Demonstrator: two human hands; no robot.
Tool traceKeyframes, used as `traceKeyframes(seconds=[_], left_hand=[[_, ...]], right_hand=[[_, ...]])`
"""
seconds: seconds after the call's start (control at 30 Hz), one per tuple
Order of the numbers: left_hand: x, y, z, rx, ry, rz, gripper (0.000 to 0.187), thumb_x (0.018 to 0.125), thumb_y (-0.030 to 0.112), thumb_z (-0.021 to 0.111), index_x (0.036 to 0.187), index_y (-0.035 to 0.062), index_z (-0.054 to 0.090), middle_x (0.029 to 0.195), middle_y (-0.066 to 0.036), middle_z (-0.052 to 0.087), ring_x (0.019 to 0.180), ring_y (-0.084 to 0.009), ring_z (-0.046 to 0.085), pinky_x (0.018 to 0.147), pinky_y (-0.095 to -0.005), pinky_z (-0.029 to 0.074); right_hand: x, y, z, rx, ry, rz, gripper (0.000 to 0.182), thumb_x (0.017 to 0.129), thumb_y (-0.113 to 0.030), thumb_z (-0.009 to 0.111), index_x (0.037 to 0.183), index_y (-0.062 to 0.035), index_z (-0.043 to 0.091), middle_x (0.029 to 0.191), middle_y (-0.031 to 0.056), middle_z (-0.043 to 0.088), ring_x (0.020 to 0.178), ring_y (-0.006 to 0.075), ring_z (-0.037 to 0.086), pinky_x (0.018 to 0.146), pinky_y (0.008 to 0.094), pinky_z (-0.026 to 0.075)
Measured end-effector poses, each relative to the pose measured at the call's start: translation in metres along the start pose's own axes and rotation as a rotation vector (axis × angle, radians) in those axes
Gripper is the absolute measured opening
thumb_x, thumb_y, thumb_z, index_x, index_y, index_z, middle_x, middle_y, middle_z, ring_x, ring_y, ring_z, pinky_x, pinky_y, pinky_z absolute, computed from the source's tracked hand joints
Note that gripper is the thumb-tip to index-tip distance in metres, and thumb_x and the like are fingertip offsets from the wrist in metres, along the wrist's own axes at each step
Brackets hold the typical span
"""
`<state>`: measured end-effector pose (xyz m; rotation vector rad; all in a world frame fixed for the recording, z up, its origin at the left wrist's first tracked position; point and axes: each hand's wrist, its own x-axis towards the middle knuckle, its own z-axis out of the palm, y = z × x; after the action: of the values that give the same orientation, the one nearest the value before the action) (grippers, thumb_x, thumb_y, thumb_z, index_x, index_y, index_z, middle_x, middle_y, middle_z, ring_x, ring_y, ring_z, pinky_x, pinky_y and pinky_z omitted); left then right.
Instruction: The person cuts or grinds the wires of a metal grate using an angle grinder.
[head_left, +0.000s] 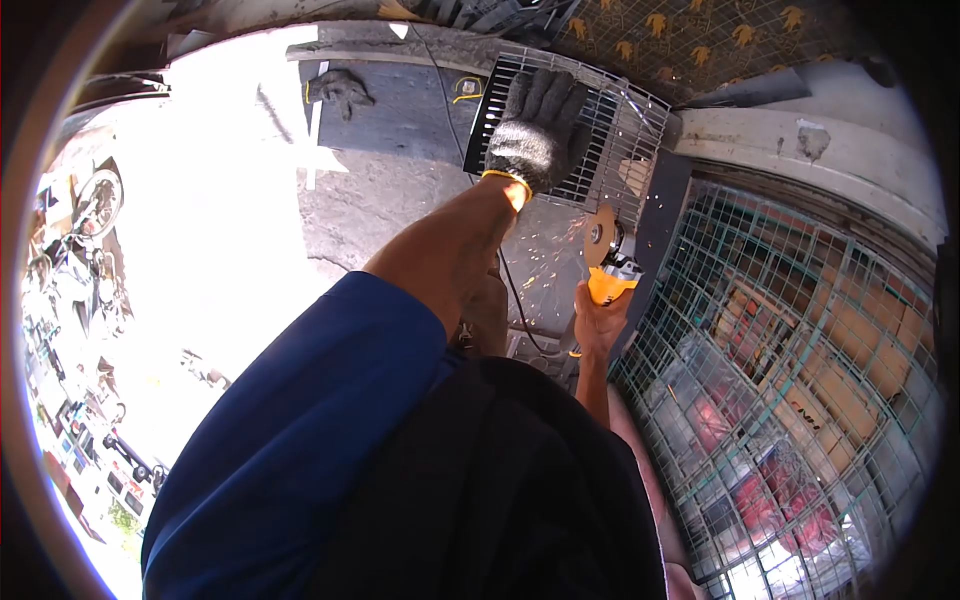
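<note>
My left hand [535,125], in a grey knitted work glove with a yellow cuff, lies flat with its fingers stretched over a metal wire rack [603,110]. My bare right hand [598,322] is closed around the yellow body of an angle grinder [608,284]. The grinder's brown disc [600,237] stands upright at the near edge of the rack. Orange sparks fly over the floor left of the disc and some show near the rack's right side.
Another grey glove [341,90] and a tape measure [468,89] lie on a dark board beyond. A black cord [515,290] runs over the floor. On the right stands a green wire cage [760,340] with boxes behind it. Parked motorbikes [90,260] line the far left.
</note>
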<state>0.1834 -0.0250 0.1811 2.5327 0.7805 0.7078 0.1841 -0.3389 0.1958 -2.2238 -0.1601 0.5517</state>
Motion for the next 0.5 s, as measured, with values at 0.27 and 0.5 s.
traceKeyframes(seconds=[0.27, 0.5], left_hand=[[-0.001, -0.003, 0.002, -0.015, 0.008, 0.017, 0.059, 0.100, 0.038, 0.065, 0.151, 0.0103, 0.057, 0.162, -0.019, 0.050, 0.153, -0.0444, 0.041, 0.127, -0.0638, 0.027], [-0.001, -0.001, 0.003, -0.021, 0.067, 0.045, 0.057, 0.098, 0.034, 0.068, 0.146, 0.0041, 0.061, 0.155, -0.022, 0.055, 0.149, -0.0454, 0.045, 0.127, -0.0643, 0.028]], right_hand=[[0.000, -0.021, 0.009, 0.195, 0.060, -0.051, 0.053, 0.087, -0.013, 0.085, 0.130, -0.0009, 0.057, 0.098, 0.0064, 0.071, 0.083, 0.0118, 0.066, 0.075, 0.0306, 0.058], [0.007, -0.037, 0.001, -0.009, 0.066, -0.126, 0.051, 0.087, -0.012, 0.085, 0.128, -0.0021, 0.057, 0.094, 0.0045, 0.071, 0.080, 0.0101, 0.066, 0.073, 0.0300, 0.058]])
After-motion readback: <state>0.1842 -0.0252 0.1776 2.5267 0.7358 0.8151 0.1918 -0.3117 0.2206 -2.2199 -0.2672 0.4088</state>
